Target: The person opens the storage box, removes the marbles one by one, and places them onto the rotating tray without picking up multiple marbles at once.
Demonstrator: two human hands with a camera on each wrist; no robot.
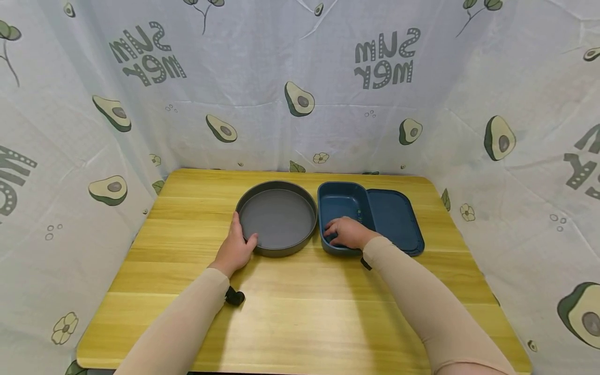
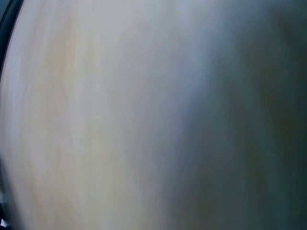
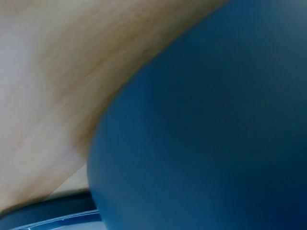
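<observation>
A round grey cake pan (image 1: 280, 219) stands on the wooden table. My left hand (image 1: 238, 249) rests against its near left side, fingers straight along the outer wall and thumb at the front rim. To the right of the pan is a deep blue rectangular container (image 1: 344, 189), its outer wall (image 3: 201, 124) filling much of the right wrist view. My right hand (image 1: 348, 232) reaches down inside it with bent fingers; whether they pinch anything is hidden. Several tiny greenish pieces (image 1: 359, 214) lie in the container beside that hand. The left wrist view is only a blur.
A flat blue lid (image 1: 397, 221) lies right of the container, against its side. The wooden table (image 1: 290, 312) ends at a curtain (image 1: 262, 94) printed with avocados, which hangs behind it and on both sides.
</observation>
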